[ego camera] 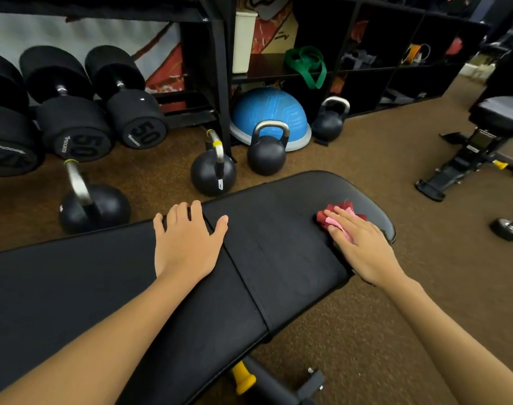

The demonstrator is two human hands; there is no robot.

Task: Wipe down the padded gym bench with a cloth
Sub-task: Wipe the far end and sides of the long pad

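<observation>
A black padded gym bench (278,252) runs across the view from lower left to the right, split by a seam into a long pad and a shorter seat pad. My left hand (188,241) rests flat on the pad near the seam, fingers spread toward the far edge. On the seat pad's right end lies a crumpled red and pink cloth (340,214). My right hand (363,244) presses it flat against the pad with straight fingers, covering most of it.
Several black kettlebells (267,153) stand on the brown floor beyond the bench, beside a blue balance dome (270,109) and a rack of 50 dumbbells (74,121). A second bench (480,153) stands at far right. A yellow-handled adjustment pin (243,378) sticks out under the bench.
</observation>
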